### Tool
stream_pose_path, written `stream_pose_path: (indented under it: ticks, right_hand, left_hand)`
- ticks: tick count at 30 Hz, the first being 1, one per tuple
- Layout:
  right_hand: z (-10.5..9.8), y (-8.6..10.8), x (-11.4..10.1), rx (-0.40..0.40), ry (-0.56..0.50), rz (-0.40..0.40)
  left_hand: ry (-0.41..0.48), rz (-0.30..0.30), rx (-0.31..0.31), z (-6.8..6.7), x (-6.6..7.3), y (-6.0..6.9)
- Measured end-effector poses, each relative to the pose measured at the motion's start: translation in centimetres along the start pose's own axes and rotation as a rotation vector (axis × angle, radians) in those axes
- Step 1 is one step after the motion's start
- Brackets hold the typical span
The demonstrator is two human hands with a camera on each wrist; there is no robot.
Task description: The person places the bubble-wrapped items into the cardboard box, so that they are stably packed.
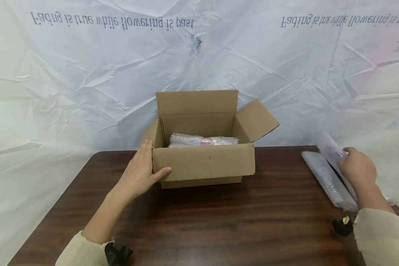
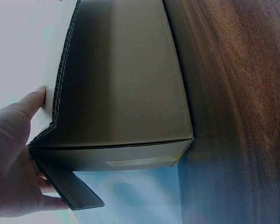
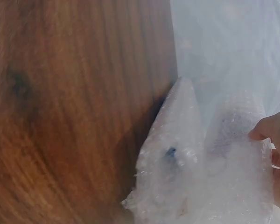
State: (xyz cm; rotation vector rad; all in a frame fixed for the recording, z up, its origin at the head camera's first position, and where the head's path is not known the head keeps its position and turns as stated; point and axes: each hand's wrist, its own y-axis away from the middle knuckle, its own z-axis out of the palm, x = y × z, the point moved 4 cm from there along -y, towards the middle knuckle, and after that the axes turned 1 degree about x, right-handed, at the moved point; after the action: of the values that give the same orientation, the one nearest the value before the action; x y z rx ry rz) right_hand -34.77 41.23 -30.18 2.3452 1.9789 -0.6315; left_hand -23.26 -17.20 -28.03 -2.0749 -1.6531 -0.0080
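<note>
On the table stands an open cardboard box (image 1: 203,162) with its flaps spread and bubble-wrapped packages (image 1: 186,140) inside. My left hand (image 1: 139,168) holds the box's front left corner, the thumb (image 2: 32,100) over the front flap and the fingers along the left side. Off to the right, my right hand (image 1: 359,168) pinches the edge of a bubble-wrapped package (image 3: 233,158), which is tilted up. Just left of it another bubble-wrapped package (image 1: 329,181) lies on the table. Part of the right hand's fingers is out of the right wrist view.
The dark wooden table (image 1: 219,225) ends close behind the box and near the packages on the right. A wrinkled white sheet with printed lettering (image 1: 113,22) hangs behind it. A black wrist device (image 1: 118,255) sits at the left cuff, another (image 1: 343,226) at the right.
</note>
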Motion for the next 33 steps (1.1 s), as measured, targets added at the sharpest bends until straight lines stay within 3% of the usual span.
stream_pose_path:
  ticks: [13,33]
  right_hand:
    - [-2.6,0.4,-3.0,0.208,-0.084,-0.109]
    - [-6.4,2.9,-8.7,0.432,-0.222,-0.27]
  left_hand:
    - [-0.017,-0.001,0.01,0.1,0.4,0.3]
    - [-0.02,-0.002,0.032,0.2,1.1,1.3]
